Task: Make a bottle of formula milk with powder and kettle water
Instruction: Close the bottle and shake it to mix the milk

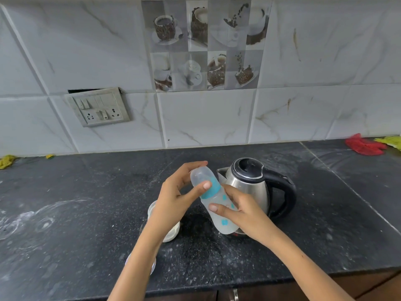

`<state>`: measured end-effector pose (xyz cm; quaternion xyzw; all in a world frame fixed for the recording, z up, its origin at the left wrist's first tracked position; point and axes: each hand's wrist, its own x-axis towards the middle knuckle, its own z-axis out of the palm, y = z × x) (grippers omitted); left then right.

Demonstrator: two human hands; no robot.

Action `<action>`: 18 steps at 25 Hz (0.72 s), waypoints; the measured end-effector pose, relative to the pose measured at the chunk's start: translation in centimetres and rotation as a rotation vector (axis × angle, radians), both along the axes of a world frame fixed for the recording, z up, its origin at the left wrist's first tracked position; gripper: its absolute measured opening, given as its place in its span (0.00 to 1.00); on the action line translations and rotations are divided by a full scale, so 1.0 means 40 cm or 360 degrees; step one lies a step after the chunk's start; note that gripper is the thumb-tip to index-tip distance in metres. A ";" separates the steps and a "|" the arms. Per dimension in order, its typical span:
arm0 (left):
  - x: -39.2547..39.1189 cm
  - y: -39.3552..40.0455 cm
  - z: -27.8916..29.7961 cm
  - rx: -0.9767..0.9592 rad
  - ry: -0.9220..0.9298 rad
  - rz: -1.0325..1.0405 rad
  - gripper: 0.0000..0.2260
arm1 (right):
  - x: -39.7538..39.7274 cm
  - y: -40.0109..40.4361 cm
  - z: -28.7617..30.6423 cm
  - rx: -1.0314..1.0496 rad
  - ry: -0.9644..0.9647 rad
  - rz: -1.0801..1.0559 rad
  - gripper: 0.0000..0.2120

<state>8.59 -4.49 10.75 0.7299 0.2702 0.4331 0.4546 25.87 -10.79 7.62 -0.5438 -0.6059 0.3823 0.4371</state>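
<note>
I hold a clear baby bottle (pixel 217 203) with a teal collar and a translucent cap, tilted with its top toward the upper left, above the dark counter. It looks filled with cloudy white liquid. My right hand (pixel 243 209) grips the bottle's body. My left hand (pixel 180 190) has thumb and fingers on the cap. A steel kettle (pixel 251 183) with a black lid and handle stands just behind the bottle, lid shut. A white powder jar (pixel 171 233) sits under my left wrist, mostly hidden. A clear lid (pixel 153 265) lies beneath my left forearm.
The black stone counter (pixel 86 213) is dusted with white powder smears at the left. A red cloth (pixel 364 145) and a yellow-green cloth (pixel 390 141) lie at the back right. Yellow scraps (pixel 7 160) sit at the back left. A switch panel (pixel 98 107) is on the tiled wall.
</note>
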 end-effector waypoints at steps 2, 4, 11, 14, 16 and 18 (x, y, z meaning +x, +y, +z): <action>0.009 0.001 0.000 0.0025 0.0009 0.0031 0.13 | -0.007 0.003 -0.001 0.0024 -0.0071 -0.0029 0.19; 0.004 0.011 -0.001 -0.0033 -0.0002 -0.0119 0.14 | -0.013 0.006 0.000 0.0022 0.0033 -0.0004 0.19; -0.035 -0.035 -0.150 -0.0226 0.0144 0.0022 0.22 | -0.007 0.008 0.000 0.0029 0.0629 -0.0080 0.40; -0.061 -0.069 -0.288 -0.0158 0.0576 0.0122 0.19 | 0.014 -0.014 0.004 -0.0012 0.1093 -0.0095 0.40; -0.067 -0.086 -0.356 -0.0168 0.0904 0.0099 0.20 | 0.026 -0.028 0.003 -0.0012 0.1353 -0.0051 0.38; -0.068 -0.093 -0.412 -0.0090 0.1327 0.0018 0.30 | 0.039 -0.037 0.012 0.0014 0.1467 -0.0051 0.33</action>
